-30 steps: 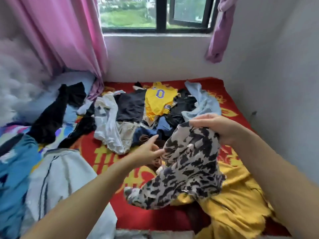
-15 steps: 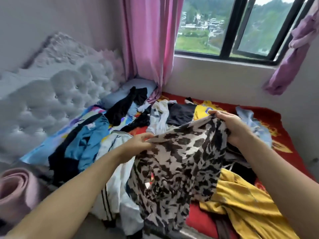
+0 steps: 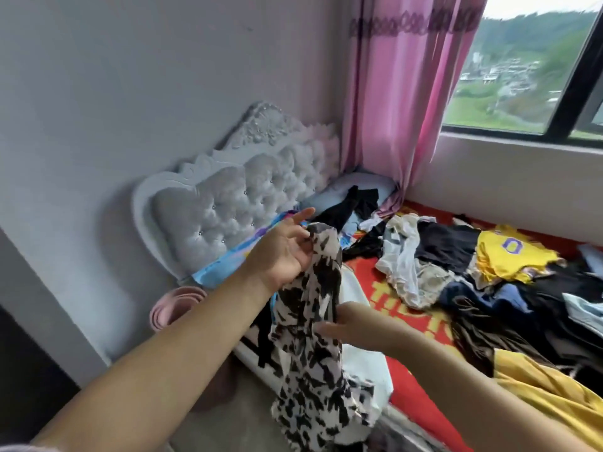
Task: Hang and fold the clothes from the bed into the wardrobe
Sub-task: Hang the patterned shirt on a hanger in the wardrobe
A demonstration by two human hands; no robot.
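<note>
Two hands work on one black-and-white patterned garment (image 3: 310, 321), which hangs in front of the person beside the edge of the bed (image 3: 408, 380), its lower part down near the floor. The left hand (image 3: 280, 252) grips the top of the cloth, with the forefinger stretched out. The right hand (image 3: 339, 324) touches the garment lower down with fingers that look straight; whether it pinches the cloth is not visible. The wardrobe is not in view. To fold it well, the person should probably find both shoulders or corners, shake the cloth flat, and keep the hem off the floor. Many other clothes (image 3: 473, 265) lie on the bed, not yet sorted.
</note>
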